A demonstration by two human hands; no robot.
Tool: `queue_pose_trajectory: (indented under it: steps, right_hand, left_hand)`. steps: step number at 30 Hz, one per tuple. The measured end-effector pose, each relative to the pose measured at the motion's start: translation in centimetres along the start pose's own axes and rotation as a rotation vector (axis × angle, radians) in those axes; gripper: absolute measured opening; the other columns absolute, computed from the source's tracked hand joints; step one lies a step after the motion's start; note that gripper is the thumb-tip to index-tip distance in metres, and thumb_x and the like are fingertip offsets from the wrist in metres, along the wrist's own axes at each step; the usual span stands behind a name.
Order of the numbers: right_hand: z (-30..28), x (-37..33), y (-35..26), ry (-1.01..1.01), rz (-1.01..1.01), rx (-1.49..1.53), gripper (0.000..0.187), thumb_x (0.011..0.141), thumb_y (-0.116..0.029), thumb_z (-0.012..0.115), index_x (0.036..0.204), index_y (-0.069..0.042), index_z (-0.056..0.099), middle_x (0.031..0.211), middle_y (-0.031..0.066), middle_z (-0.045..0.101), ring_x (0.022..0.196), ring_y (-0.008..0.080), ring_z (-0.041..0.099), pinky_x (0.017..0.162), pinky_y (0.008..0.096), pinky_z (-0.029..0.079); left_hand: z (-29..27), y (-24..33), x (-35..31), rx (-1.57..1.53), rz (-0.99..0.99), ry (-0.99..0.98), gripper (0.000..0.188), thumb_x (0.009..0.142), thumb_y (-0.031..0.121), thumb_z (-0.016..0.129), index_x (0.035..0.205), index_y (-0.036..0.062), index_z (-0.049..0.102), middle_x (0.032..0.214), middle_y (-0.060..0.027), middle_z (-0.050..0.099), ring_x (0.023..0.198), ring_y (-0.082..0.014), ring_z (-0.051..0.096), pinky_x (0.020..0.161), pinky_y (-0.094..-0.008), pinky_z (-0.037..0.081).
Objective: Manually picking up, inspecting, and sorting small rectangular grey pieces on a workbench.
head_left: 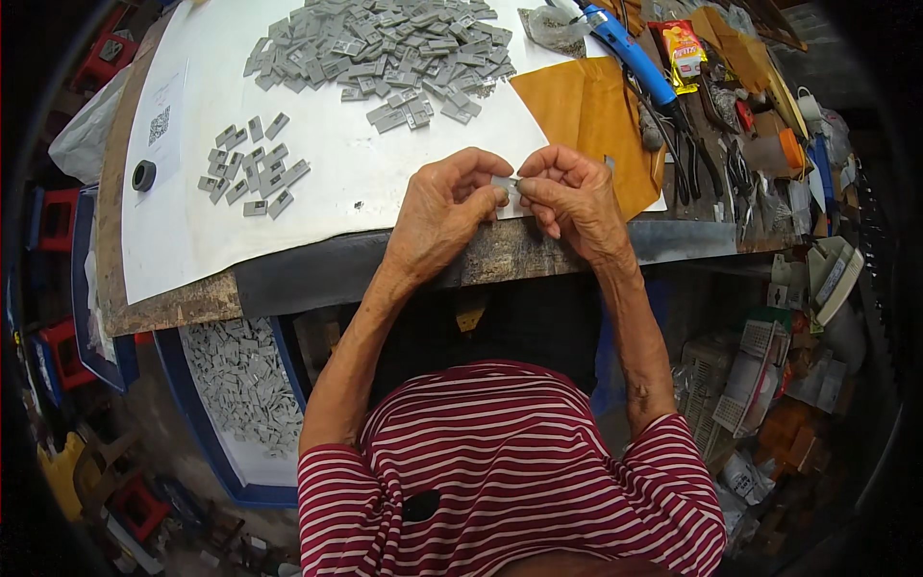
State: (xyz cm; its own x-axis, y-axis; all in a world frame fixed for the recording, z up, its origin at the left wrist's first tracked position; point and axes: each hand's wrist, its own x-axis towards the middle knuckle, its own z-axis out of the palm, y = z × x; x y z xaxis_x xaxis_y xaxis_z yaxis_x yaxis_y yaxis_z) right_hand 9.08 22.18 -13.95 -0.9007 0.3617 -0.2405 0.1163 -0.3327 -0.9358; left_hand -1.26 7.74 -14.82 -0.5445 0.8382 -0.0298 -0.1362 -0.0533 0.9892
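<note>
A small grey rectangular piece (506, 185) sits between my two hands, just over the table's front edge. My left hand (444, 210) pinches it from the left between thumb and fingers. From the right, my right hand (580, 197) meets it, thumb and forefinger pressed together. A tiny dark tip shows at those fingertips, too small to name. Beyond my hands lies a large heap of similar grey pieces (385, 48) on white sheeting (317, 183). Off to the left, a smaller loose group of grey pieces (252, 171) is spread out.
A black ring (143, 175) rests at the sheet's left. On the right are brown paper (588, 115), a blue cylindrical power tool (630, 53), a red-and-yellow packet (683, 48) and pliers (707, 163). A blue-rimmed tray (264, 495) holding grey pieces stands below left.
</note>
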Motion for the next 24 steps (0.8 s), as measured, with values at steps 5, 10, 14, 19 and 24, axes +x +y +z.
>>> queue_pose_trajectory:
  steps: [5,10,14,19,24]
  right_hand:
    - [-0.1,0.1,-0.2,-0.055,0.043,-0.07,0.014,0.078,-0.001,0.063,0.089,0.005,0.055,0.065,0.0051,0.056,0.047,0.0052,0.05,0.039,0.0156,0.038]
    - [-0.2,0.0,-0.1,-0.062,0.061,-0.062,0.014,0.079,-0.002,0.063,0.089,0.005,0.055,0.065,0.0049,0.056,0.048,0.0054,0.05,0.039,0.0157,0.038]
    - [-0.2,0.0,-0.1,-0.064,0.057,-0.079,0.011,0.081,-0.003,0.061,0.088,0.004,0.056,0.065,0.0042,0.056,0.049,0.0055,0.05,0.04,0.0163,0.038]
    - [0.7,-0.3,0.2,-0.004,-0.009,-0.181,0.01,0.083,-0.005,0.058,0.088,0.004,0.057,0.065,0.0027,0.055,0.049,0.005,0.049,0.041,0.017,0.039]
    - [1.8,-0.6,0.4,0.084,-0.086,-0.262,0.011,0.084,-0.007,0.057,0.087,0.003,0.058,0.063,0.0014,0.055,0.048,0.0041,0.047,0.04,0.0168,0.037]
  left_hand:
    - [-0.1,-0.2,-0.1,0.012,0.007,-0.01,0.016,0.08,-0.001,0.054,0.095,-0.0043,0.058,0.072,-0.0041,0.06,0.064,-0.0072,0.053,0.058,-0.0201,0.044]
    - [-0.1,-0.1,-0.1,0.066,0.014,-0.022,0.017,0.08,0.0,0.054,0.095,-0.0038,0.059,0.072,-0.0042,0.06,0.064,-0.0073,0.054,0.059,-0.0203,0.044]
    - [-0.1,-0.1,-0.1,0.042,-0.005,-0.027,0.017,0.08,0.0,0.054,0.096,-0.0036,0.059,0.073,-0.0047,0.061,0.064,-0.0074,0.054,0.059,-0.0202,0.045]
    - [-0.2,-0.2,-0.2,-0.026,-0.008,-0.016,0.017,0.081,0.001,0.054,0.097,-0.004,0.058,0.073,-0.0049,0.061,0.065,-0.0073,0.055,0.059,-0.0195,0.045]
    - [-0.5,-0.1,-0.2,-0.069,-0.062,-0.023,0.02,0.08,0.003,0.059,0.098,-0.0045,0.056,0.076,-0.0042,0.062,0.067,-0.0077,0.056,0.065,-0.0191,0.046]
